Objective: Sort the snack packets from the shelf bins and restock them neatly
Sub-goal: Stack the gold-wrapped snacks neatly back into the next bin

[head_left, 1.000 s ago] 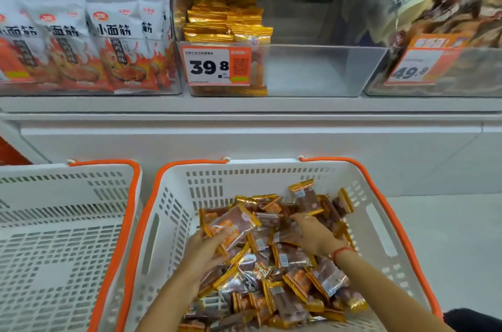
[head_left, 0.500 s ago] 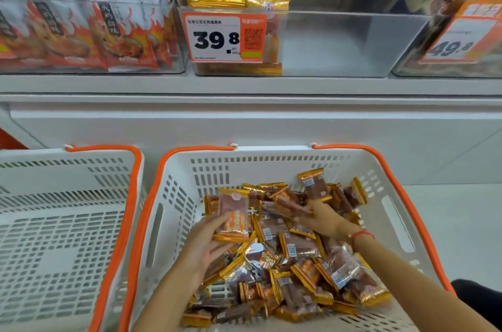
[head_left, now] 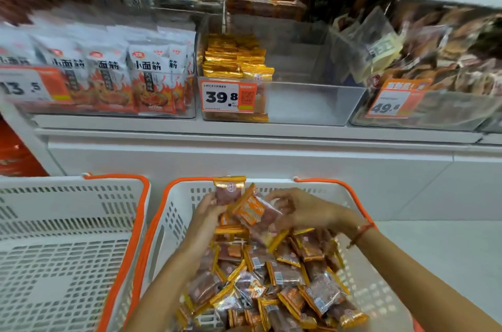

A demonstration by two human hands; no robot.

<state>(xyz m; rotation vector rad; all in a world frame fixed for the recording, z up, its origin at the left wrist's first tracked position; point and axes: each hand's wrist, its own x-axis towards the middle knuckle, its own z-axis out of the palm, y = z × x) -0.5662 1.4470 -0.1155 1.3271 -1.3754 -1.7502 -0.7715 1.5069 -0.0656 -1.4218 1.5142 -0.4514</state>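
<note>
A white basket with an orange rim [head_left: 350,190] holds a heap of gold-edged snack packets [head_left: 271,283]. Above the heap, my left hand [head_left: 207,213] grips a small upright stack of packets [head_left: 229,190]. My right hand [head_left: 304,212] meets it from the right and pinches an orange-faced packet [head_left: 251,211] against that stack. On the shelf above stands a clear bin [head_left: 312,103] tagged 39.8, with gold packets [head_left: 233,57] stacked in its left part only.
A second white basket [head_left: 68,236] sits to the left, nothing in it. Left shelf bin holds white-and-red flame-print bags [head_left: 108,79]; right bin tagged 49.8 holds brown packets [head_left: 448,54]. A white shelf ledge [head_left: 244,133] runs between the bins and the baskets.
Both hands have lifted from the heap and come together above it, gathering packets into a bunch. The view has tilted up, showing more of the shelf.
</note>
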